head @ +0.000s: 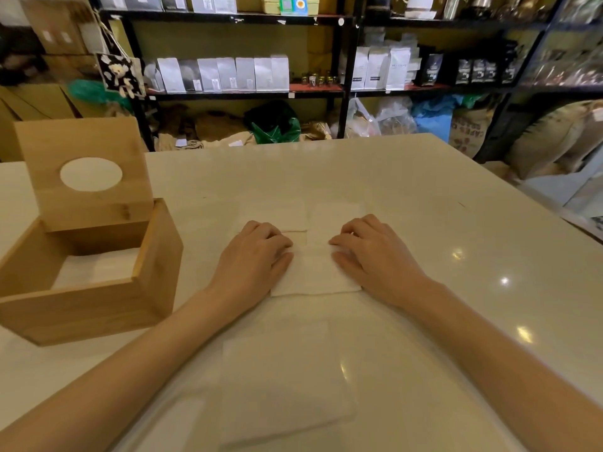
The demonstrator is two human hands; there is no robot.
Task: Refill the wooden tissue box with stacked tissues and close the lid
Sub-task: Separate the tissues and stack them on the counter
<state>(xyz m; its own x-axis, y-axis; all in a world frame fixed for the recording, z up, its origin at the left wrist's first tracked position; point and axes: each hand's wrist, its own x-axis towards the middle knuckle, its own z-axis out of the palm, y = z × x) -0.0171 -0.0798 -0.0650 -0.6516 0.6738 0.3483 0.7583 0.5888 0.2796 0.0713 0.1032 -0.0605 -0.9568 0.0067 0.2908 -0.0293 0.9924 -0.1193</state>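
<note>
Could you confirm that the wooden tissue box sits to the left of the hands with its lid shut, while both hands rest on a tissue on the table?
Not quite: the lid stands open, tilted up at the back of the wooden tissue box, as the head view shows. The rest holds: the box sits left of the hands, and the left hand and right hand rest on a tissue on the table.

white table [424, 203], black shelves [346, 60], coffee bags [225, 73]

The glossy cream tabletop [408, 197] in front of me carries the open wooden tissue box [98, 301] at my left, white tissues [313, 275] spread mid-surface, and another tissue sheet [284, 383] nearer me.
</note>
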